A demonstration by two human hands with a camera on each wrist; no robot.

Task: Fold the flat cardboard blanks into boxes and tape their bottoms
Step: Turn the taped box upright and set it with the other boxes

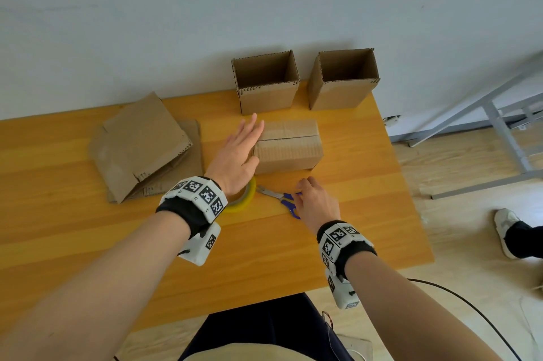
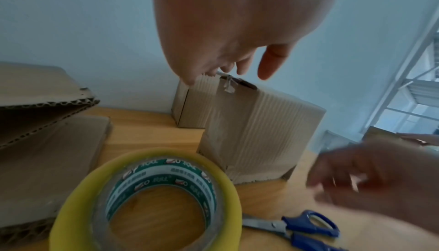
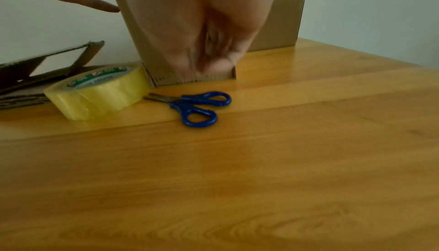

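A folded cardboard box (image 1: 289, 144) lies bottom-up on the wooden table (image 1: 88, 228), with clear tape along its flap seam. My left hand (image 1: 239, 152) has straight fingers that rest on the box's left end, where a tape tail (image 2: 228, 86) sticks up. My right hand (image 1: 316, 202) hovers with loosely curled fingers over the blue-handled scissors (image 1: 282, 197), which lie free on the table (image 3: 194, 105). A yellow tape roll (image 1: 245, 199) lies flat under my left wrist, beside the box (image 3: 99, 93). Flat blanks (image 1: 144, 146) are stacked at the left.
Two open upright boxes (image 1: 266, 81) (image 1: 343, 78) stand against the wall behind the taped box. The table's right edge runs close to the boxes. A grey metal frame (image 1: 499, 114) and another person's shoe (image 1: 507, 231) are on the floor to the right.
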